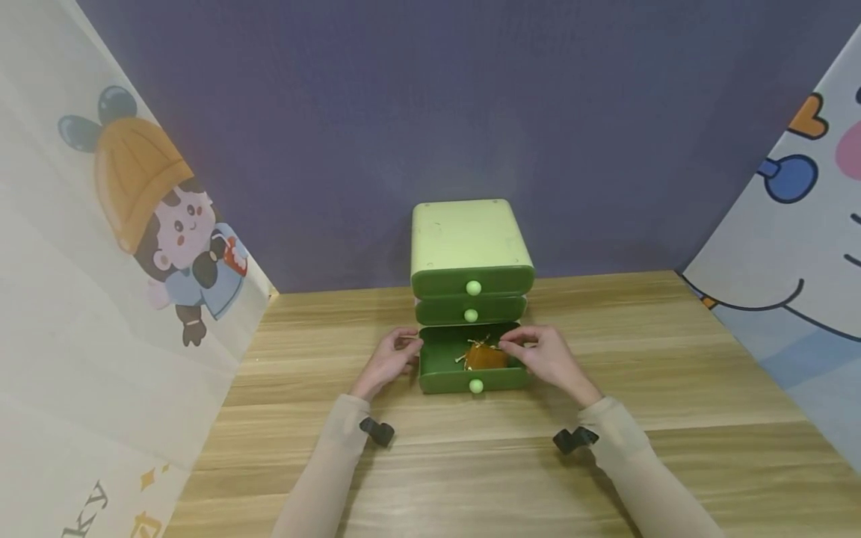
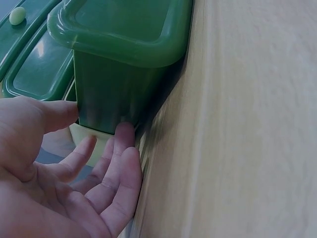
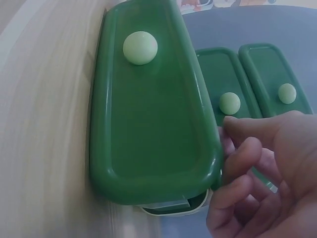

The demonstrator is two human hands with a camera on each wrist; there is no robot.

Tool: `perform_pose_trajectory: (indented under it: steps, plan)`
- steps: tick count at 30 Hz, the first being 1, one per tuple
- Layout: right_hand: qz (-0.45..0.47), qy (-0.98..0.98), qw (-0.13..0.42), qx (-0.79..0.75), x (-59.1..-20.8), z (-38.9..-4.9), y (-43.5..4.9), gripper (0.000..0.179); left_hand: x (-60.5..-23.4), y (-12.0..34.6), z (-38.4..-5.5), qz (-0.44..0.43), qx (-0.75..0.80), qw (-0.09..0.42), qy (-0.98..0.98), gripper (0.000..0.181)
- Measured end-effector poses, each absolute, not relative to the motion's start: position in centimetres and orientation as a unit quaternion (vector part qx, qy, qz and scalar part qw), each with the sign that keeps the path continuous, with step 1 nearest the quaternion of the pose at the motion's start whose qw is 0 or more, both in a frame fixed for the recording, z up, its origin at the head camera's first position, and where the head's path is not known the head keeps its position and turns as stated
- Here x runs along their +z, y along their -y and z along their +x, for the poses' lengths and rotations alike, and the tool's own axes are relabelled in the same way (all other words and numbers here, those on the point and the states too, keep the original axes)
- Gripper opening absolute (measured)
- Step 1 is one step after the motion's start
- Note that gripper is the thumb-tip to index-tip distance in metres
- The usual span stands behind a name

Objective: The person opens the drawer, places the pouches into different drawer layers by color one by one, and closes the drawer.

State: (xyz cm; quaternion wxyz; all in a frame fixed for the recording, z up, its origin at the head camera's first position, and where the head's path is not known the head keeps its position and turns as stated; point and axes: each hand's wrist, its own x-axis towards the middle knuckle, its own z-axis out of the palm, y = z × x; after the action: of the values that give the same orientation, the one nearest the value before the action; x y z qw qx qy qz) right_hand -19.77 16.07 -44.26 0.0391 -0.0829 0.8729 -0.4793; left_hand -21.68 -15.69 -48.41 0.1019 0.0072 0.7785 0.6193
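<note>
A small cabinet (image 1: 471, 233) has a pale green body and dark green drawers with round knobs. Its bottom drawer (image 1: 440, 382) is pulled out, and a brown drawstring pouch (image 1: 487, 359) with pale cords lies inside. My left hand (image 1: 392, 359) is at the drawer's left side; in the left wrist view its thumb meets the drawer's side and its other fingers extend loosely by the cabinet's lower edge. My right hand (image 1: 543, 355) reaches over the drawer's right edge, thumb and index fingertips close to the pouch. In the right wrist view the drawer front hides the pouch.
The cabinet stands on a wood-grain table (image 1: 430, 463) near a dark blue back wall (image 1: 430, 112). Its middle drawer (image 1: 444, 310) and top drawer (image 1: 437, 284) sit above the pulled-out one. Panels with cartoon prints flank the table.
</note>
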Motion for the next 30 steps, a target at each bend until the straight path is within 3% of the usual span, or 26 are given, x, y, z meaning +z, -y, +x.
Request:
perform_pose_trajectory:
  steps: [13,24,30]
  plan:
    - [-0.085,-0.862,0.040,-0.498,-43.9,-19.0,-16.2,0.028,-48.7,15.7,-21.7,0.008,0.620,0.100,-0.778,0.047]
    - [-0.110,-0.871,-0.021,-0.478,-44.5,-17.3,-15.5,0.017,-48.7,15.7,-21.7,0.009,0.616,0.103,-0.781,0.051]
    - [-0.119,-0.853,-0.018,-0.508,-45.4,-16.1,-14.6,0.017,-49.1,15.8,-22.0,0.018,0.615,0.105,-0.781,0.052]
